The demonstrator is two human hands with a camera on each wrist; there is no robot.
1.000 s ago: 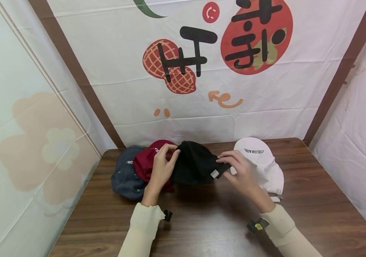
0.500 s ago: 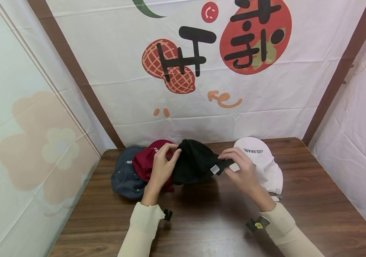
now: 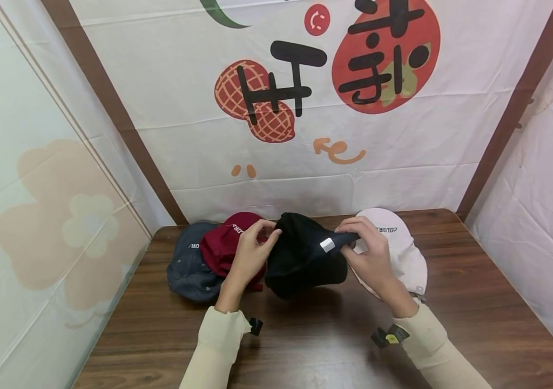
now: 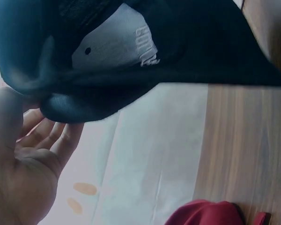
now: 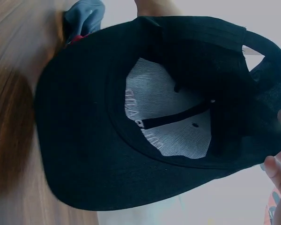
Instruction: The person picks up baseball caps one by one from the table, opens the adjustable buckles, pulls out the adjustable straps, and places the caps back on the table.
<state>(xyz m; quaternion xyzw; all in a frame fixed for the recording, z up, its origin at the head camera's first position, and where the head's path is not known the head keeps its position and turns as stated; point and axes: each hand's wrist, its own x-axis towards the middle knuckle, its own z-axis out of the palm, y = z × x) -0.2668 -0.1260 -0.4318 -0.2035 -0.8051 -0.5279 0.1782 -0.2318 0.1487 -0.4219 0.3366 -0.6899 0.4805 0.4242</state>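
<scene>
A black baseball cap is held up over the table between both hands, its brim low and tilted down toward the person. My left hand pinches its left edge between thumb and fingers. On the other side my right hand pinches the right edge, beside a small white tag. The right wrist view looks into the cap, where a pale backing patch with stitched lettering shows behind the brim. In the left wrist view the left hand meets the cap's rim; some fingertips are hidden.
At the back left of the wooden table a maroon cap overlaps a navy cap. A white cap lies behind the right hand, partly covered by it. A printed white cloth hangs along the back.
The black cap has been turned so that its brim now shows at the bottom, facing the person. Its tagged edge has risen with the right hand; the left hand has shifted slightly right.
</scene>
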